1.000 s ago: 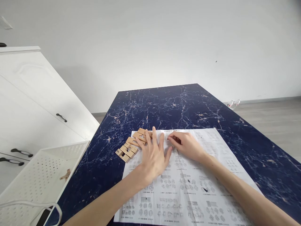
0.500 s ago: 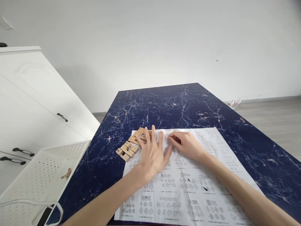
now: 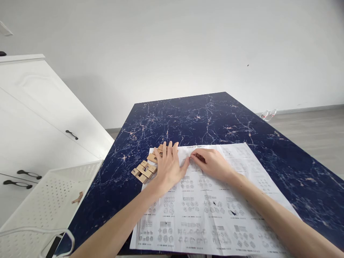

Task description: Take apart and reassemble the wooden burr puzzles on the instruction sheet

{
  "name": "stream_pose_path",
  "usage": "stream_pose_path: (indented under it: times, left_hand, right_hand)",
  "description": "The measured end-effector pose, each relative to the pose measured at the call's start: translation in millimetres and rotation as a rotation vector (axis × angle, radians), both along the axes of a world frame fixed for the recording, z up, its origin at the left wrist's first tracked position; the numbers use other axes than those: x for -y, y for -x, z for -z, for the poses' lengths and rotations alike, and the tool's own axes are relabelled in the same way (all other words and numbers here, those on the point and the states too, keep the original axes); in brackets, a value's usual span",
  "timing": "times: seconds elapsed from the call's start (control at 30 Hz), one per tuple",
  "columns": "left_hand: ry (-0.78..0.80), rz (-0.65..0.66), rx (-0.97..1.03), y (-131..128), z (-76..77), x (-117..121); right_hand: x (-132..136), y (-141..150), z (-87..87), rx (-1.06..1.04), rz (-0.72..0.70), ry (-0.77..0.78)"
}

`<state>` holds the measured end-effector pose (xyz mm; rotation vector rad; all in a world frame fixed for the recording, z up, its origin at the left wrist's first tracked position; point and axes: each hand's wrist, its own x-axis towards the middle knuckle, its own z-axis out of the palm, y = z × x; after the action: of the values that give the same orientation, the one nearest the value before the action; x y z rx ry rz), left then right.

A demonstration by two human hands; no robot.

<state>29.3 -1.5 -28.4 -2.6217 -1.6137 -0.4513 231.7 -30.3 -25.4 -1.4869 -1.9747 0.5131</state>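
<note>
A printed paper sheet (image 3: 199, 234) with rows of small diagrams lies on the table, creased in places. My left hand (image 3: 169, 168) rests over its upper left corner, fingers stretched out across some flat notched wooden puzzle pieces (image 3: 152, 157), which it partly covers. Just left of that hand is a cluster of interlocking wooden blocks (image 3: 144, 171), one marked with a 3. My right hand (image 3: 212, 163) is on the upper middle of the sheet, fingers curled and fingertips together; whatever may be in them is hidden.
Under the paper is a dark blue marble-patterned table (image 3: 182, 118). To the left stand a white perforated basket (image 3: 40, 204) with a wooden piece (image 3: 77, 197) in it, a white cable (image 3: 34, 230) and a white cabinet (image 3: 34, 118). A clear plastic item (image 3: 268, 114) is beyond the right edge.
My left hand has drawn its fingers closer together and shifted slightly left over the wooden pieces. My right hand has hardly moved. The camera view has shifted a little.
</note>
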Motion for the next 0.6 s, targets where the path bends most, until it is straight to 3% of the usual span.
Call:
stream_pose_path:
  times: [0.33,0.6]
  left_hand:
    - [0.013,0.196,0.087,-7.9,2.9,14.0]
    - [-0.083,0.045,0.041,-0.1,-0.9,3.1]
  right_hand:
    - [-1.2,-0.9,3.2,0.0,0.059,-0.035]
    - [-1.3,-3.0,5.8,0.0,0.089,-0.029]
